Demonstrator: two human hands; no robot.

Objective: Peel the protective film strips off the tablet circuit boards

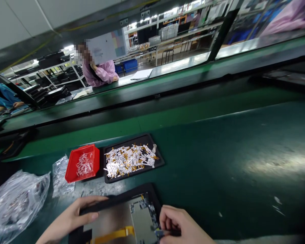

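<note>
A flat tablet-like device (110,217), opened up, lies at the bottom middle with its black frame, metal back, circuit board (144,220) and orange ribbon cable (114,234) exposed. My left hand (72,217) grips its left edge, thumb on top and fingers along the far rim. At the right edge is my right hand (184,225), its fingers curled around a thin dark tool (171,232) whose tip reaches the board's side. The exact kind of tool cannot be made out.
Beyond the device stand a red bin (69,171) of white curly pieces and a black tray (159,162) heaped with white-and-orange strips. Clear plastic bags (20,203) lie at left. A raised green ledge (132,125) runs behind; a person in pink (101,73) sits across.
</note>
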